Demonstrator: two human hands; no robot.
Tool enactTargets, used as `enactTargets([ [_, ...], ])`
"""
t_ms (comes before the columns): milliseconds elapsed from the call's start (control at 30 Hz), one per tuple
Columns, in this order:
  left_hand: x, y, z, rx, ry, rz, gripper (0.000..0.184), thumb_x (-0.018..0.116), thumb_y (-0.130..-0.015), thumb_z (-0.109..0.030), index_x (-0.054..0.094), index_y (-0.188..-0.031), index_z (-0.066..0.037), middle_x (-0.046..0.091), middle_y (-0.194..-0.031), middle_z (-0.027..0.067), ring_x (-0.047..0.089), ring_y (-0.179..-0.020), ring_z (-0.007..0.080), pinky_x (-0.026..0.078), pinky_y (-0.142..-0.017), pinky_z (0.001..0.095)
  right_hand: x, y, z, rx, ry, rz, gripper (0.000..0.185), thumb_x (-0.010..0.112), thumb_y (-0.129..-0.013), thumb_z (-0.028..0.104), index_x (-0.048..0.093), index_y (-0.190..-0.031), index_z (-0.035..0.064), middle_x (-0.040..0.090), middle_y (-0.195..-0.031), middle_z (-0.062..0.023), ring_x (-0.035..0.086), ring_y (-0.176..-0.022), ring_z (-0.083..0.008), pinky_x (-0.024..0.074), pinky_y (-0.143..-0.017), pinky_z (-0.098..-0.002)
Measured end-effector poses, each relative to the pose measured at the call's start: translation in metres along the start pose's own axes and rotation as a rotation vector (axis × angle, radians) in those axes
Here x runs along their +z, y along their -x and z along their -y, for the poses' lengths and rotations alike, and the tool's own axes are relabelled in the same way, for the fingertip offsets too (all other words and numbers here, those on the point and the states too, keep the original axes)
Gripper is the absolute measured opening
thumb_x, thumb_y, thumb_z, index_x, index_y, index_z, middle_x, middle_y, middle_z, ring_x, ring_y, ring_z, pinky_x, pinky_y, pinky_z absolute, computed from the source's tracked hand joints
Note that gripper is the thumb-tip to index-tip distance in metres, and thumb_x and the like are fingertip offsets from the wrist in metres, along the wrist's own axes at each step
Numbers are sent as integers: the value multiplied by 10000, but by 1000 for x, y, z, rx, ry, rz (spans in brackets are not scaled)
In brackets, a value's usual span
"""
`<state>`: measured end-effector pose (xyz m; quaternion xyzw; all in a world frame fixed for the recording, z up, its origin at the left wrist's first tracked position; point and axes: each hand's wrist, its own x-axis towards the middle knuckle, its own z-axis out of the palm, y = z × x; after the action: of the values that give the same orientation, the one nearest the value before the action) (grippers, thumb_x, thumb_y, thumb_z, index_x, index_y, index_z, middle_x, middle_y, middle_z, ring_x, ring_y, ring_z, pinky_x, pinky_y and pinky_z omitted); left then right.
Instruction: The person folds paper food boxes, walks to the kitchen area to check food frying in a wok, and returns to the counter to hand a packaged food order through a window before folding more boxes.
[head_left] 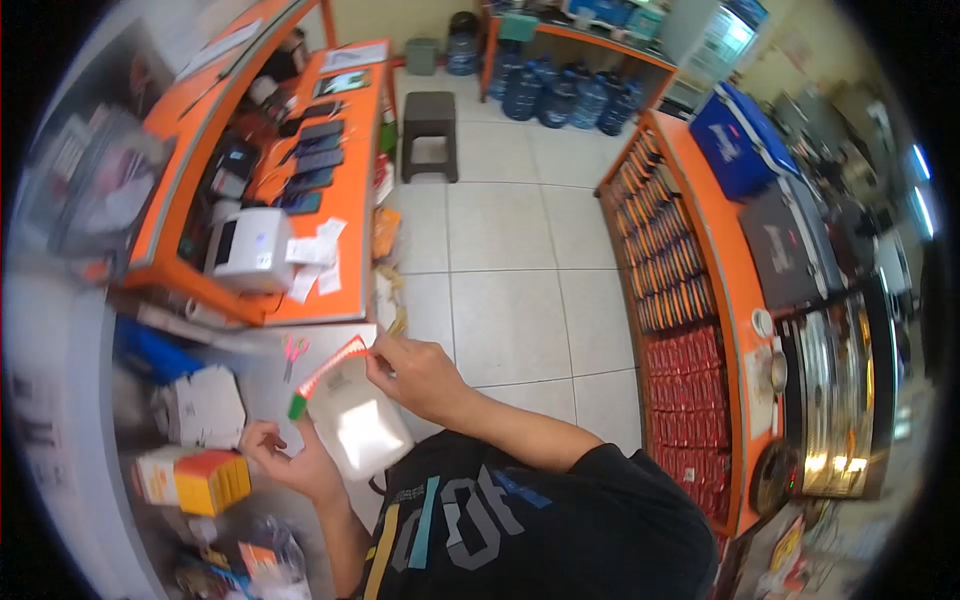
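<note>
A whitish, rounded box-like container (358, 425) with a shiny surface sits close in front of my body. Across its far-left edge runs a red-orange and white strip (332, 366) with a green end (297, 406). My right hand (420, 378) pinches the strip's upper end between thumb and fingers. My left hand (292, 458) is beside the container's left side, its thumb apart from the curled fingers and close to the green end. Whether that thumb touches it, I cannot tell. Pink-handled scissors (292, 352) lie on the counter just beyond.
A white carton (207, 405) and a red-yellow box (212, 480) stand to the left. On the orange desk are a white printer (250, 248), paper slips (318, 258) and several phones (318, 160). A dark stool (430, 135) stands on the floor; a rack of packets (685, 370) is right.
</note>
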<state>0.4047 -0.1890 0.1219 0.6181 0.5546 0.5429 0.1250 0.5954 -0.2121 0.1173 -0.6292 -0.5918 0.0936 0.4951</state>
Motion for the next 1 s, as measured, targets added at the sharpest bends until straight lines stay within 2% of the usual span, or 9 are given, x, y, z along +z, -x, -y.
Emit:
enactTargets([
  [100,25,-2,-7,-132,500,266,124,677,-831,3,593,-921,-4,590,-911,82,565,-855,158,460,-750,262,-26,6,-8,155,-46,1,186,678,-835,150,569,-775,12,639,-748,-135,625,-597,-284,508,-566,-364],
  [167,34,5,-5,-66,443,367,79,639,-850,31,693,-893,-8,651,-929,105,611,-835,164,495,-686,256,-37,12,-17,266,-84,-50,260,633,-887,255,603,-838,1,634,-738,-206,635,-670,-355,499,-588,-416],
  [233,52,8,-9,-17,397,416,153,677,-837,8,701,-986,-14,672,-937,101,634,-828,154,526,-699,257,-57,12,-18,476,91,62,251,621,-921,249,662,-881,5,646,-700,-164,645,-620,-212,487,-520,-367],
  [300,64,17,-31,-344,578,437,199,708,-817,-12,698,-1015,-13,677,-951,108,672,-855,161,571,-708,261,-58,24,-28,721,-449,273,239,609,-940,236,645,-925,0,669,-755,-109,642,-656,-145,493,-519,-289],
  [367,72,23,-46,-127,461,518,158,706,-816,-19,722,-970,-51,671,-1004,78,647,-817,141,543,-685,243,-64,30,-23,706,-867,193,218,601,-944,192,618,-1012,-15,677,-857,-99,658,-690,-156,520,-550,-257],
  [500,80,29,-47,-47,449,661,154,718,-808,-41,738,-959,-61,699,-907,72,658,-773,139,560,-674,274,-63,28,-47,874,-867,222,223,601,-933,139,595,-1078,-30,673,-912,-133,668,-719,-174,549,-592,-263],
  [633,88,32,-49,-143,516,646,152,693,-837,-86,722,-979,-40,701,-892,93,683,-767,194,582,-697,298,-68,15,-68,854,-801,255,171,602,-921,82,611,-1039,-41,674,-897,-127,669,-732,-176,557,-629,-271],
  [833,88,35,-38,-360,537,387,152,711,-823,-45,733,-974,-39,715,-894,90,669,-758,151,537,-670,262,-31,0,-61,101,-227,259,104,646,-867,-3,666,-961,-43,672,-848,-134,657,-761,-193,497,-693,-278],
  [1000,103,8,-17,-255,435,349,205,741,-770,14,725,-973,-4,696,-897,106,638,-772,141,488,-658,247,-6,-24,-82,67,-259,249,83,742,-784,13,685,-840,-11,688,-807,-120,660,-748,-232,492,-683,-291],
])
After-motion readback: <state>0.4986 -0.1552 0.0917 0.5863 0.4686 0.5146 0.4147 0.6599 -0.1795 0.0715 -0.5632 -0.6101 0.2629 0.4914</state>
